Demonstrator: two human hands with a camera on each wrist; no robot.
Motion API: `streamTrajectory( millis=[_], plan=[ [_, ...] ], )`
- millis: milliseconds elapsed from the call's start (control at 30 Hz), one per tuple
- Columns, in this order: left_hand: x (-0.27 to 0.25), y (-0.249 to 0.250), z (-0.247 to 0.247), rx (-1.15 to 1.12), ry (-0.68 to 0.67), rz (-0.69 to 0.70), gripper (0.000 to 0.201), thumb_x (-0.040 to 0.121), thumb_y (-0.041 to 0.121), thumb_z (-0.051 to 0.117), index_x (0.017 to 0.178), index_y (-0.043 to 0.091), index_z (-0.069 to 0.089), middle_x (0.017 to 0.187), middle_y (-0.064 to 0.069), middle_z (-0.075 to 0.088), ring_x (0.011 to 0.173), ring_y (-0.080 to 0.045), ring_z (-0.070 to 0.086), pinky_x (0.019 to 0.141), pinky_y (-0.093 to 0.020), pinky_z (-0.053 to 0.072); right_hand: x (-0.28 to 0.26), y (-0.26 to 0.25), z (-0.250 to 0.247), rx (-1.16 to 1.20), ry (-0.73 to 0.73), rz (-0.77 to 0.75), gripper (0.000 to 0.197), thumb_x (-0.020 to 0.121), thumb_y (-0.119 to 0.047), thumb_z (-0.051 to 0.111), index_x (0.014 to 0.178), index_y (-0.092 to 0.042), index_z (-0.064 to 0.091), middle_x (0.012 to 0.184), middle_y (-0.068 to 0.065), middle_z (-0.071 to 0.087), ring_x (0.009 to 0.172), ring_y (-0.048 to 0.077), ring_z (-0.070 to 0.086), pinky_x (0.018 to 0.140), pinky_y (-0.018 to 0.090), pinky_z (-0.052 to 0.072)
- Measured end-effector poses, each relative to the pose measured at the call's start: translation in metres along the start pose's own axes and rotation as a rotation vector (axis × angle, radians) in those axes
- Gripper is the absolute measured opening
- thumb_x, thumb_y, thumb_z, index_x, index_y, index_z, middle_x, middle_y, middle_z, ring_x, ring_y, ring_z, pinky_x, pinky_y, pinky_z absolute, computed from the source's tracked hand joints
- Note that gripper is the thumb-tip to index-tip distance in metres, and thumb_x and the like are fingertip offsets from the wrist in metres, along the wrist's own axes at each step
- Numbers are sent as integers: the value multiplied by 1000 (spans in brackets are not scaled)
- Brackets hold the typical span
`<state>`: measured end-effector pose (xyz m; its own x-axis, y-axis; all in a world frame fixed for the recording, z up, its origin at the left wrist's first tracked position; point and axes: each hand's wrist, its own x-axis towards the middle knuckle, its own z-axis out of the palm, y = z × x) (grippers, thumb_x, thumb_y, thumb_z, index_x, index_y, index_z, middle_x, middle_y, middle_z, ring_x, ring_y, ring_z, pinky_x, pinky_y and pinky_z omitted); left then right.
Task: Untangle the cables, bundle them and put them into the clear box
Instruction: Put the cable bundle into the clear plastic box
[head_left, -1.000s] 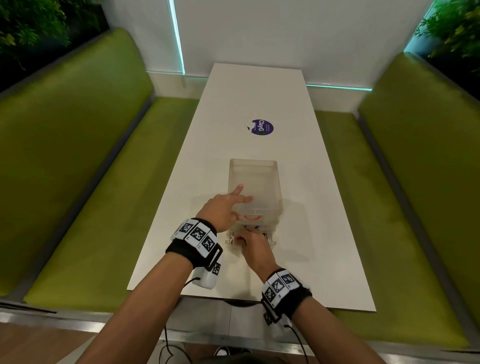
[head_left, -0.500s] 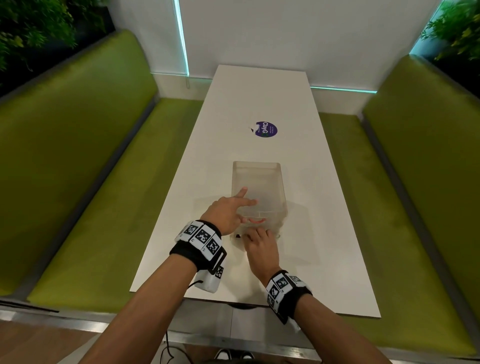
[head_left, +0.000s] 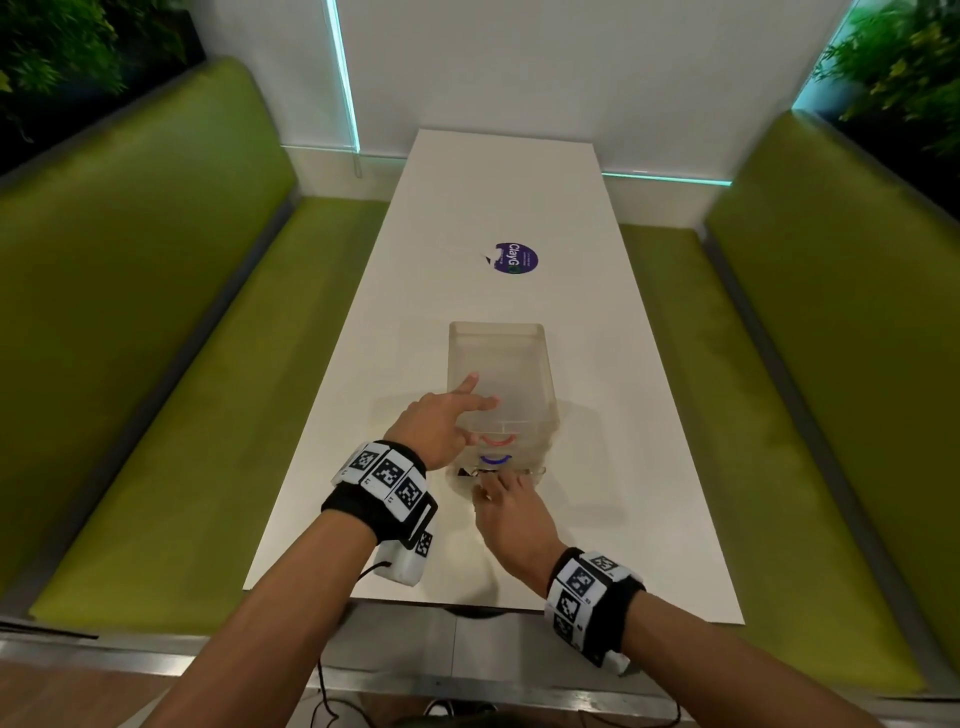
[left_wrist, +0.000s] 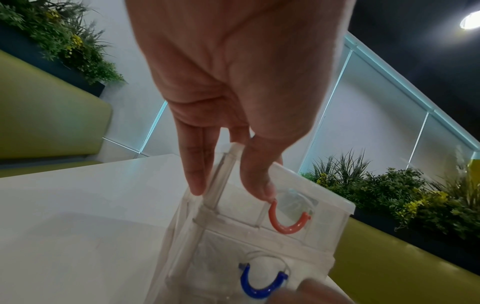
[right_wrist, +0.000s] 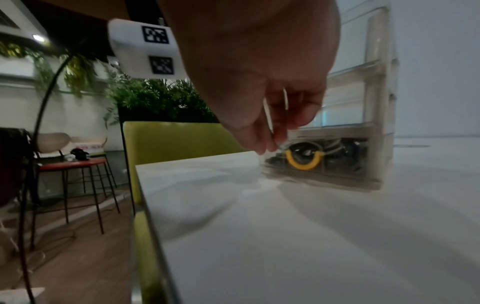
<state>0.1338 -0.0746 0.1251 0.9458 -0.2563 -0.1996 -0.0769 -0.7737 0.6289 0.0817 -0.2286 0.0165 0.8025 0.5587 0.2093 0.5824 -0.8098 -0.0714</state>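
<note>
The clear plastic drawer box (head_left: 498, 379) is standing on the long white worktop (head_left: 613, 467), near its close end, with three stacked drawers facing the person. The left hand (head_left: 441, 423) is resting on the top of the box with straight, relaxed fingers (left_wrist: 193, 174), steadying it and gripping nothing; its thumb is sitting just above the red curved handle (left_wrist: 287, 221) of the upper drawer. Below that is showing a blue curved handle (left_wrist: 261, 284). The right hand (head_left: 511, 512) is reaching to the front of the bottom drawer (right_wrist: 322, 158), its fingertips curling at the drawer's upper edge; the wrist view is blurred, so I cannot tell whether they are gripping it or only touching. That drawer is carrying a yellow curved handle (right_wrist: 303, 162) and is holding a dark heap of cables (right_wrist: 337, 153).

The box is looking light and smooth-walled, so it will probably be sliding on the glossy worktop unless the left hand is pressing down. The drawer is likely best taken by the yellow loop and drawn straight out. The cables are looking soft, limp and snag-prone; lifting the whole heap from underneath should be handling better than tugging a single strand.

A round purple sticker (head_left: 517, 258) farther up the worktop is reading "ClayG"; its smaller print is too fine to read.
</note>
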Motion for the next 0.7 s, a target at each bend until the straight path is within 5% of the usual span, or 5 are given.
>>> streamTrajectory(
  millis=[133, 300, 467, 600, 700],
  plan=[
    [-1, 0, -1, 3, -13, 3, 59, 88, 3, 59, 133, 40, 51, 157, 13, 20, 136, -18, 41, 109, -31, 36, 12, -4, -1, 61, -97, 37, 40, 76, -10, 42, 100, -16, 73, 94, -1, 70, 82, 21, 66, 71, 30, 53],
    [-1, 1, -2, -3, -18, 6, 58, 88, 4, 60, 133, 40, 51, 157, 13, 20, 135, -18, 42, 110, -35, 35, 6, -7, -10, 148, -182, 134, 44, 60, -14, 76, 104, -12, 71, 98, 3, 69, 87, 23, 67, 67, 29, 53],
    [0, -3, 0, 22, -11, 23, 60, 88, 6, 61, 135, 41, 48, 158, 14, 17, 136, -16, 40, 108, -31, 35, -6, 12, -32, 272, -335, 407, 31, 92, -28, 52, 117, -10, 55, 122, 8, 57, 107, 28, 57, 83, 35, 48],
    [-4, -10, 4, 12, -4, 96, 71, 89, 9, 62, 143, 44, 31, 159, 13, -1, 141, -18, 33, 107, -38, 39, -12, 56, -61, 495, -171, 762, 50, 87, -15, 62, 131, -11, 38, 133, 10, 45, 112, 28, 55, 87, 35, 46],
    [-28, -10, 16, -37, 193, 56, 86, 87, 16, 66, 147, 49, 14, 159, 15, -13, 122, -13, 49, 89, -42, 51, -7, 78, -83, 522, 72, 585, 78, 87, -1, 58, 149, -28, 18, 155, -5, 22, 129, 12, 42, 91, 25, 45]
  ],
)
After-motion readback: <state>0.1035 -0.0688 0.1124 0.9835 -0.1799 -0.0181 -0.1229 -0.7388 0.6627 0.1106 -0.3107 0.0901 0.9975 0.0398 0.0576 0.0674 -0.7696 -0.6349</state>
